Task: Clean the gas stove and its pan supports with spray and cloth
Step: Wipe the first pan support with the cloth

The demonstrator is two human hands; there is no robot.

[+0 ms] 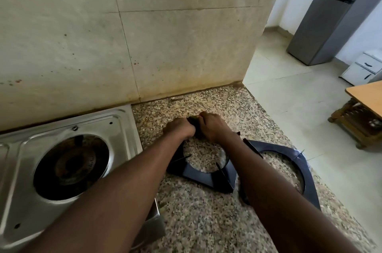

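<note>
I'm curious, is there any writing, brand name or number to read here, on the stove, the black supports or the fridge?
None can be read.
Steel stove: no brand or marking shows.
Plain black: near pan support, far pan support.
Grey fridge, white drawer unit: distant, no lettering visible.
Dark cloth gripped by left hand and right hand: mostly hidden, no label seen.

Left grip (179, 128) and right grip (213, 126) clenched together.

Two pan supports (197, 173) (299, 159), one stove (124, 128), one cloth (193, 122)
</note>
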